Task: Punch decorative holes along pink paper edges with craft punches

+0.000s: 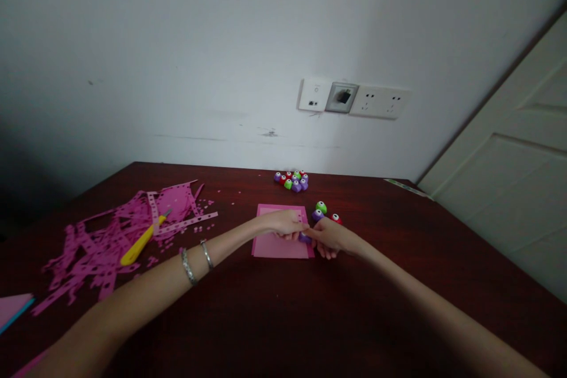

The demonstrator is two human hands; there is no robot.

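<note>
Head view: our left hand and right hand, both curled, meet by purple piece at pink paper's right edge; grip unclear. Paper lies mid-tabletop, near edge running left-right.

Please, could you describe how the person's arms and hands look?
The left hand and right hand wear no gloves, and no sleeves show. On the left forearm are a wider, textured silver bracelet and, nearer the hand, a slimmer silver bracelet. The right forearm is bare.
</note>
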